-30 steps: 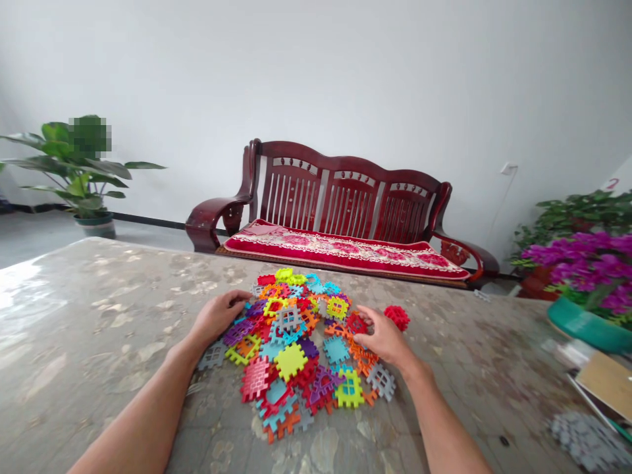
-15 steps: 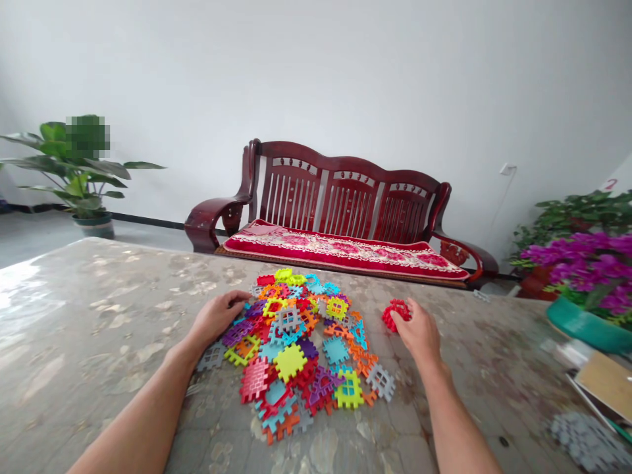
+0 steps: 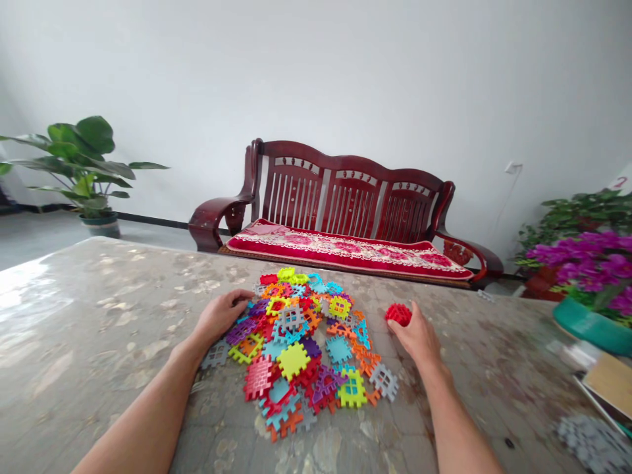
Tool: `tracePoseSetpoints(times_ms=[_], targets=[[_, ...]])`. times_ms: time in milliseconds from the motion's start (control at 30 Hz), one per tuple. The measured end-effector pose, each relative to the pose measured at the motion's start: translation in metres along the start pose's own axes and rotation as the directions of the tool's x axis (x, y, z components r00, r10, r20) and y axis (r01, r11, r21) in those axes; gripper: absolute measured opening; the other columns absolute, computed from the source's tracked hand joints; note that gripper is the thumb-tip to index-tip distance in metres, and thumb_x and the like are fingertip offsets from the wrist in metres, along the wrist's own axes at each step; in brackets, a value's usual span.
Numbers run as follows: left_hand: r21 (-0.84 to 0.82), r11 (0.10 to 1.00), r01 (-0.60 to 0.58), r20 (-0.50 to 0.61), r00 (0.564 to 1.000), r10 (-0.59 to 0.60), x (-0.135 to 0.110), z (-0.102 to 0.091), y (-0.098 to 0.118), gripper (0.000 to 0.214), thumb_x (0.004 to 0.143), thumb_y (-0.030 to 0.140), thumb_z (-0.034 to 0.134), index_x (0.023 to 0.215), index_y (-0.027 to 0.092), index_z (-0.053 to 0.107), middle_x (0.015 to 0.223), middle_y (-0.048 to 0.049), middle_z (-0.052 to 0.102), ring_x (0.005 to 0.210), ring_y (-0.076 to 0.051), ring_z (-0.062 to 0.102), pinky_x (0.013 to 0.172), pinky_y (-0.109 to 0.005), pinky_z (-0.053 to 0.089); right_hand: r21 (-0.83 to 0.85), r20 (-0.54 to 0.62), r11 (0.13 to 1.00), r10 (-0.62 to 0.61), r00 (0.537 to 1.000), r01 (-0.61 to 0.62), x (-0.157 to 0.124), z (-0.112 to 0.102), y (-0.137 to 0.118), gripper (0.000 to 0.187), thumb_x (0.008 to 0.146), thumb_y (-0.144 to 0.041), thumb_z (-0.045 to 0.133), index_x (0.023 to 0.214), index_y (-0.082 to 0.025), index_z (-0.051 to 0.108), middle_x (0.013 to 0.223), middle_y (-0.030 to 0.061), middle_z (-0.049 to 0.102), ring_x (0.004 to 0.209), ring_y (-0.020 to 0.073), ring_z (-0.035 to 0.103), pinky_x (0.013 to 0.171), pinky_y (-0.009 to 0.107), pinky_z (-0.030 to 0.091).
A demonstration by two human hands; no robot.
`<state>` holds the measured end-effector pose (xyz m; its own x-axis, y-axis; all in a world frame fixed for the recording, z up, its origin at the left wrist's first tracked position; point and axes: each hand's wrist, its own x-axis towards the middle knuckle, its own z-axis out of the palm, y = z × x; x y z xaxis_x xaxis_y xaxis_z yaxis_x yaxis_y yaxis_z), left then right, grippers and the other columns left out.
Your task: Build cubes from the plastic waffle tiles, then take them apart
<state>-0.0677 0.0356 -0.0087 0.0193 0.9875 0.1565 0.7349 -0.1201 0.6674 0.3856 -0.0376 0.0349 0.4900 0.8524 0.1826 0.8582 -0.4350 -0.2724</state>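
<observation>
A heap of coloured plastic interlocking tiles (image 3: 306, 342) lies on the marbled table (image 3: 99, 329) in front of me. My left hand (image 3: 222, 316) rests with curled fingers on the heap's left edge, touching purple and blue tiles. My right hand (image 3: 417, 336) lies to the right of the heap, fingers bent around a small red assembly of tiles (image 3: 397, 314) that stands apart from the pile. A grey tile (image 3: 384, 380) and a green one (image 3: 351, 390) lie near my right wrist.
A dark red wooden bench (image 3: 345, 210) with a red cushion stands behind the table. A leafy plant (image 3: 83, 164) is at the far left. Purple flowers in a teal pot (image 3: 587, 289), papers and a grey tile stack (image 3: 590, 444) sit at the table's right.
My right hand left the heap's right side and moved right to the red assembly, closing around it. My left hand has stayed in place.
</observation>
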Motion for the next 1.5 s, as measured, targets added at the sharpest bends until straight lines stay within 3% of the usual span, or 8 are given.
tracePoseSetpoints(times_ms=[200, 267, 333, 467, 567, 933, 1167, 1500], targets=[[-0.002, 1.000, 0.015, -0.022, 1.000, -0.015, -0.001, 0.001, 0.002, 0.036, 0.076, 0.035, 0.049, 0.101, 0.024, 0.072, 0.092, 0.0006, 0.077, 0.083, -0.020, 0.068, 0.077, -0.026, 0.049, 0.198, -0.249, 0.962, -0.137, 0.959, 0.189, -0.006, -0.011, -0.018, 0.055, 0.080, -0.045, 0.053, 0.125, -0.014, 0.057, 0.119, 0.0157, 0.065, 0.108, 0.0310, 0.059, 0.092, 0.042, 0.045], [0.001, 1.000, 0.011, -0.026, 1.000, -0.011, -0.002, 0.000, 0.002, 0.036, 0.076, 0.034, 0.049, 0.102, 0.023, 0.072, 0.093, 0.0005, 0.077, 0.083, -0.020, 0.068, 0.075, -0.026, 0.049, 0.436, -0.102, 0.852, -0.275, 0.956, 0.291, -0.017, -0.014, -0.037, 0.038, 0.081, -0.041, 0.049, 0.105, -0.018, 0.066, 0.099, 0.0097, 0.071, 0.091, 0.0240, 0.064, 0.083, 0.034, 0.049], [0.002, 1.000, 0.002, -0.026, 1.000, -0.002, -0.002, 0.000, 0.002, 0.037, 0.076, 0.034, 0.049, 0.103, 0.023, 0.072, 0.093, 0.0006, 0.077, 0.082, -0.020, 0.068, 0.074, -0.026, 0.049, 0.590, 0.098, 0.733, -0.482, 0.871, 0.339, -0.034, -0.015, -0.059, 0.030, 0.080, -0.042, 0.052, 0.090, -0.019, 0.069, 0.087, 0.0063, 0.072, 0.081, 0.0209, 0.065, 0.075, 0.030, 0.050], [0.001, 1.000, -0.007, -0.025, 1.000, 0.007, -0.002, 0.000, 0.001, 0.037, 0.077, 0.034, 0.049, 0.104, 0.024, 0.072, 0.093, 0.0008, 0.077, 0.083, -0.020, 0.068, 0.073, -0.026, 0.048, 0.528, 0.299, 0.729, -0.639, 0.709, 0.435, -0.075, -0.015, -0.093, 0.047, 0.069, -0.041, 0.069, 0.113, -0.025, 0.066, 0.092, 0.0006, 0.073, 0.087, 0.0207, 0.064, 0.076, 0.029, 0.047], [0.006, 1.000, -0.010, -0.015, 1.000, 0.011, -0.001, 0.001, 0.002, 0.036, 0.078, 0.033, 0.048, 0.104, 0.024, 0.072, 0.094, 0.0003, 0.076, 0.083, -0.019, 0.068, 0.074, -0.026, 0.048, 0.393, 0.340, 0.742, -0.666, 0.663, 0.543, -0.097, -0.015, -0.103, 0.065, 0.065, -0.046, 0.074, 0.126, -0.030, 0.059, 0.103, 0.0014, 0.071, 0.100, 0.0248, 0.060, 0.084, 0.033, 0.045], [0.024, 1.000, 0.015, -0.016, 1.000, -0.015, -0.002, 0.002, 0.004, 0.035, 0.078, 0.029, 0.048, 0.104, 0.025, 0.071, 0.097, 0.0007, 0.076, 0.088, -0.018, 0.067, 0.078, -0.024, 0.047, 0.258, 0.309, 0.761, -0.649, 0.695, 0.596, -0.130, -0.016, -0.119, 0.096, 0.065, -0.054, 0.072, 0.147, -0.021, 0.035, 0.134, 0.0127, 0.057, 0.119, 0.0319, 0.053, 0.099, 0.042, 0.037], [0.050, 0.999, 0.018, -0.027, 0.999, -0.017, -0.001, 0.002, 0.003, 0.034, 0.079, 0.030, 0.049, 0.104, 0.025, 0.071, 0.093, 0.0019, 0.076, 0.085, -0.018, 0.067, 0.073, -0.023, 0.047, 0.249, 0.233, 0.772, -0.634, 0.738, 0.584, -0.132, -0.005, -0.120, 0.076, 0.074, -0.030, 0.060, 0.146, -0.019, 0.036, 0.123, 0.0104, 0.065, 0.112, 0.0269, 0.060, 0.097, 0.037, 0.041], [0.032, 0.999, 0.014, -0.032, 0.999, -0.013, -0.001, 0.003, 0.003, 0.034, 0.078, 0.029, 0.049, 0.103, 0.024, 0.072, 0.093, 0.0009, 0.076, 0.086, -0.018, 0.068, 0.076, -0.024, 0.048, 0.285, 0.210, 0.748, -0.659, 0.722, 0.599, -0.137, -0.003, -0.126, 0.075, 0.071, -0.029, 0.060, 0.143, -0.016, 0.042, 0.127, 0.0132, 0.063, 0.114, 0.0280, 0.060, 0.098, 0.039, 0.045]])
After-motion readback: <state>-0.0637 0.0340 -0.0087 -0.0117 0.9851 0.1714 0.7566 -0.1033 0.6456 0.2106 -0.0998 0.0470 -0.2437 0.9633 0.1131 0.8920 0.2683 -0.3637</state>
